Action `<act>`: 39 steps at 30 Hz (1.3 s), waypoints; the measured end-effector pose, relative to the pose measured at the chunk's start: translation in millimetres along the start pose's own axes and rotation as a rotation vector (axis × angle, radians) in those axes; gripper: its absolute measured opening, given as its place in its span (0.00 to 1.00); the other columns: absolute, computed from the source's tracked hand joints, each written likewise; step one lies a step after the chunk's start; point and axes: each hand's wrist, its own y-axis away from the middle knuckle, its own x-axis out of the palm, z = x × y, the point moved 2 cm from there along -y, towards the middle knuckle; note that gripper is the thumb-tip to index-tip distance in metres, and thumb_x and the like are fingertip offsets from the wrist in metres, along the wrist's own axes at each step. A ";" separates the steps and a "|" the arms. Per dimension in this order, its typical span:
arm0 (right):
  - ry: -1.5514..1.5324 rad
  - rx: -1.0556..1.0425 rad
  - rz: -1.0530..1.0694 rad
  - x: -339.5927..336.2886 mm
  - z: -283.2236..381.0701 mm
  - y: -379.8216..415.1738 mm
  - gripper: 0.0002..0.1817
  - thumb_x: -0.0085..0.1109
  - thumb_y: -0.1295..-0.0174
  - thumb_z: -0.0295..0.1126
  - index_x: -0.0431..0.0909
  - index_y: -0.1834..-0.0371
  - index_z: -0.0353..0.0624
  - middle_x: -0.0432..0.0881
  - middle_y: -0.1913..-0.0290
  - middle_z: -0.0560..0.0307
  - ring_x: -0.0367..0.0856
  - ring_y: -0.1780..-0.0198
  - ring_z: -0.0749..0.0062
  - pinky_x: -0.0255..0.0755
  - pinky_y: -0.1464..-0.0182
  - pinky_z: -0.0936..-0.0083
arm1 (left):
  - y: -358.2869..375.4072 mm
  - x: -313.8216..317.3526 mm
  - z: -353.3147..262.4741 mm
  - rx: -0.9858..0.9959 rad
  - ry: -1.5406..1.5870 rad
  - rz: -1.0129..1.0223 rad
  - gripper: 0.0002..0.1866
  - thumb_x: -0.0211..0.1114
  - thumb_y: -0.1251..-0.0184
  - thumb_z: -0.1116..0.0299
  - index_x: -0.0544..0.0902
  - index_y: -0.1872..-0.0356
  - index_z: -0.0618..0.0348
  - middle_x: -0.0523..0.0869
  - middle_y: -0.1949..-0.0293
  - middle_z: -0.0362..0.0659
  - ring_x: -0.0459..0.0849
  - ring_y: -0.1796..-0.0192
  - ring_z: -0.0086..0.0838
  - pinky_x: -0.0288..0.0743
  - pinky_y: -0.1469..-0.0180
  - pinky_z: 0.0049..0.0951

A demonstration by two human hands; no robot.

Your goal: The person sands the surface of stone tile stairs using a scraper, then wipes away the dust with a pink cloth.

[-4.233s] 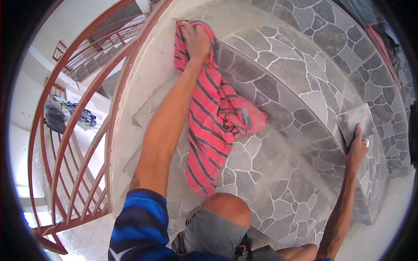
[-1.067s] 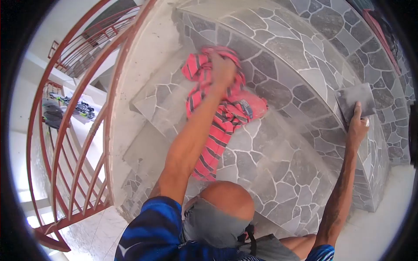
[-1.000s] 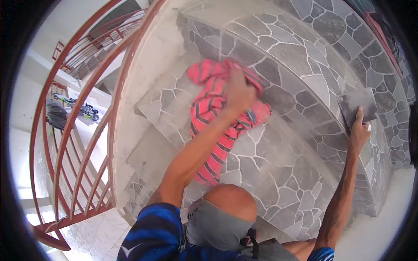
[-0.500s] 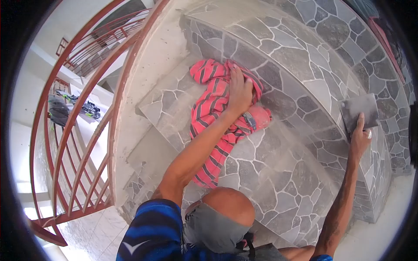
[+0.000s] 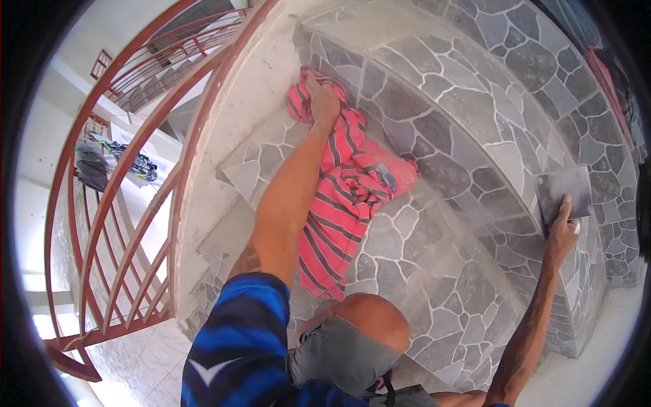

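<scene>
Near the inner corner of the stone-patterned step (image 5: 434,271), my left hand (image 5: 324,105) is closed on the upper end of a red cloth (image 5: 336,230) with dark stripes. The cloth, which looks like a shirt, trails down over the tread in folds, and a small blue-grey patch shows on it. Part of it rests along the stone-faced riser (image 5: 407,122). Off to the right, my right hand (image 5: 563,234) grips a thin, square grey plate (image 5: 564,190) by its lower edge, thumb laid on its face. The plate is over the edge of the upper step.
A red-brown metal railing (image 5: 88,224) curves along the left beside a pale concrete curb (image 5: 224,122). Beyond it lie a dark bag (image 5: 91,166) and other gear on a white surface. My bent knee (image 5: 369,332) is at the bottom. Upper steps (image 5: 468,88) rise at top right.
My left hand has moved up and left along the riser to the corner, pulling the cloth's upper end with it. The right hand and plate have shifted slightly downward in view.
</scene>
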 end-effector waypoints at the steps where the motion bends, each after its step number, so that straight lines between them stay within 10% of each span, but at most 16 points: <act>1: 0.023 -0.002 -0.020 -3.1 1.6 -3.5 0.46 0.59 0.42 0.67 0.80 0.55 0.21 0.86 0.62 0.42 0.83 0.57 0.57 0.73 0.48 0.65 | -8.4 4.2 -7.1 -0.068 0.037 0.028 0.37 0.46 0.28 0.63 0.46 0.26 0.77 0.49 0.24 0.66 0.45 0.21 0.54 0.41 0.21 0.42; 3: 0.044 0.057 0.049 -7.1 0.8 -2.1 0.41 0.58 0.38 0.62 0.81 0.52 0.23 0.86 0.56 0.38 0.83 0.51 0.53 0.72 0.45 0.64 | -19.3 1.0 -14.9 -0.218 0.086 0.094 0.37 0.44 0.28 0.63 0.45 0.26 0.77 0.47 0.24 0.66 0.45 0.21 0.54 0.41 0.21 0.42; 9: -0.047 0.011 0.077 -7.5 19.9 7.2 0.34 0.57 0.33 0.54 0.81 0.50 0.25 0.86 0.53 0.38 0.84 0.48 0.51 0.72 0.44 0.62 | -40.3 -20.5 -114.2 0.508 0.072 -0.086 0.34 0.41 0.29 0.69 0.46 0.26 0.78 0.49 0.24 0.65 0.46 0.21 0.53 0.40 0.20 0.41; 17: -0.012 -0.005 0.076 -11.7 16.1 6.6 0.34 0.57 0.33 0.54 0.81 0.55 0.22 0.85 0.53 0.34 0.83 0.48 0.49 0.72 0.47 0.60 | -28.8 -2.8 -42.0 -0.197 0.227 0.146 0.20 0.44 0.30 0.74 0.72 0.41 0.74 0.60 0.27 0.65 0.62 0.26 0.52 0.44 0.21 0.43; 21: -0.045 -0.044 0.006 -3.1 12.0 3.4 0.38 0.60 0.37 0.60 0.82 0.61 0.23 0.85 0.67 0.45 0.81 0.63 0.60 0.72 0.55 0.64 | -33.6 -9.7 -86.9 0.690 -0.193 -0.186 0.24 0.44 0.28 0.72 0.63 0.34 0.76 0.62 0.29 0.65 0.66 0.28 0.49 0.53 0.24 0.40; 27: -0.162 -0.154 -0.089 -0.4 8.8 2.1 0.37 0.62 0.38 0.59 0.81 0.66 0.22 0.83 0.74 0.49 0.77 0.69 0.68 0.72 0.60 0.66 | 16.9 34.7 -34.2 -0.116 0.630 -0.018 0.34 0.47 0.31 0.70 0.49 0.30 0.84 0.46 0.25 0.72 0.41 0.21 0.59 0.38 0.20 0.45; 32: 0.032 -0.014 -0.020 -8.1 21.9 8.2 0.41 0.60 0.40 0.64 0.81 0.64 0.23 0.85 0.66 0.42 0.82 0.61 0.62 0.73 0.54 0.65 | 93.7 41.0 -127.2 0.562 -0.078 -0.028 0.32 0.44 0.31 0.72 0.51 0.31 0.85 0.47 0.26 0.73 0.41 0.22 0.64 0.34 0.21 0.53; 38: 0.010 0.035 0.025 -10.6 34.1 12.7 0.35 0.60 0.37 0.58 0.83 0.57 0.27 0.87 0.61 0.43 0.84 0.57 0.64 0.73 0.50 0.67 | 46.0 52.4 -74.5 0.090 0.051 -0.174 0.35 0.46 0.34 0.72 0.50 0.30 0.86 0.46 0.27 0.75 0.42 0.23 0.67 0.33 0.21 0.56; 39: -0.008 0.002 0.030 -13.4 40.7 16.8 0.33 0.59 0.36 0.56 0.83 0.58 0.27 0.87 0.62 0.44 0.84 0.58 0.66 0.73 0.51 0.67 | 80.5 64.4 -85.3 0.408 -0.462 -0.149 0.34 0.45 0.33 0.72 0.50 0.30 0.86 0.48 0.27 0.75 0.44 0.23 0.67 0.34 0.21 0.55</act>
